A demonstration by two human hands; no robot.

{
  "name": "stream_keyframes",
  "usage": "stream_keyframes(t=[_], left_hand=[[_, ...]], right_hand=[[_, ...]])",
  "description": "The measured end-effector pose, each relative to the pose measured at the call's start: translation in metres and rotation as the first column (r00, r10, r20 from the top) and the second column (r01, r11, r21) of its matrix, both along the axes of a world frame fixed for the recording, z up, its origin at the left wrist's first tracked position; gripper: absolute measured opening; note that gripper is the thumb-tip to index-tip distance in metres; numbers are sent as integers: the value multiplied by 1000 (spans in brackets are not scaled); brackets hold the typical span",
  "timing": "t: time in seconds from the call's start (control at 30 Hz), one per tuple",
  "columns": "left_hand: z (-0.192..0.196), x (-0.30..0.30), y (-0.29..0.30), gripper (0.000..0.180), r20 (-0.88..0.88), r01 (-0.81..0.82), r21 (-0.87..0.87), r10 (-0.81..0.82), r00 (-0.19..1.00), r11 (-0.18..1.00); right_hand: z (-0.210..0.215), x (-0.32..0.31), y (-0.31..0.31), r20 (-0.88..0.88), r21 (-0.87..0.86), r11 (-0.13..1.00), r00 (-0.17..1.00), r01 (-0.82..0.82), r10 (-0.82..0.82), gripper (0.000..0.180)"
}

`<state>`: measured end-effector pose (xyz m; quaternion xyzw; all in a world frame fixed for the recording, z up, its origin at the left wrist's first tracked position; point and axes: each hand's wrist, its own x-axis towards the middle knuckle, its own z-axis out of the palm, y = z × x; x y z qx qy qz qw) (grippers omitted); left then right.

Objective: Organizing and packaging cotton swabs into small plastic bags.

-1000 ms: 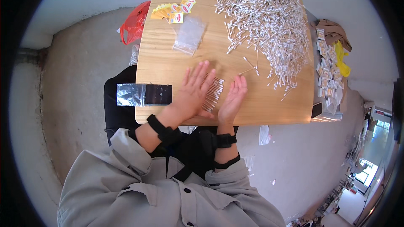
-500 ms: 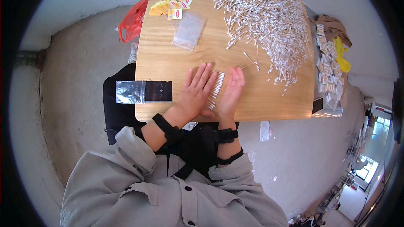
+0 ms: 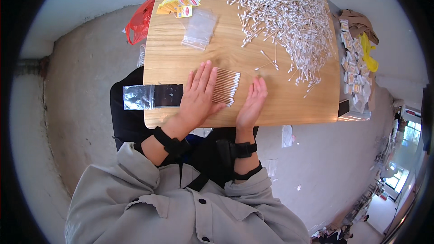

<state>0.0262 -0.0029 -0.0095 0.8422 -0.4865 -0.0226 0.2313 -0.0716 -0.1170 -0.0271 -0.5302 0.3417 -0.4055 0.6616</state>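
A neat row of cotton swabs point(image 3: 227, 86) lies side by side near the front of the wooden table, white tips lined up on the right. My left hand point(image 3: 197, 96) rests flat over the row's left ends, hiding them, with its fingers stretched out and its thumb by the near swabs. To the right of the row, a small gap away, my right hand point(image 3: 252, 105) stands on its edge, palm turned toward the swabs, fingers straight. It holds nothing. A few loose swabs point(image 3: 270, 61) lie just beyond it, short of the large swab pile point(image 3: 282, 13).
Clear zip bags point(image 3: 199, 29) and yellow packets point(image 3: 181, 7) lie at the far left. A dark pouch point(image 3: 153, 96) overhangs the left edge. Beyond the right edge are several small packs point(image 3: 355, 70) and a yellow bag point(image 3: 369, 54); a red bag point(image 3: 140, 21) hangs at left.
My left hand has slid left, baring much more of the swab row. The right hand has moved slightly nearer to me, and the row's tips look more even.
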Motion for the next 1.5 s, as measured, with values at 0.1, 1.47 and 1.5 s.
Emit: stream_keyframes(t=[0.1, 1.47, 1.5], left_hand=[[5, -6, -6, 115, -136, -6, -14, 4, 991, 1000], [6, -12, -11, 122, -79, 165, 163, -154, 985, 973], [7, -12, -10, 122, -77, 162, 164, -151, 986, 973]], right_hand=[[-5, 8, -2, 9, -68, 998, 1000, 9, -8, 54], [-9, 17, 1, -88, -79, 981, 982, -175, 168, 60], [-6, 18, -1, -87, -79, 981, 981, -178, 171, 60]])
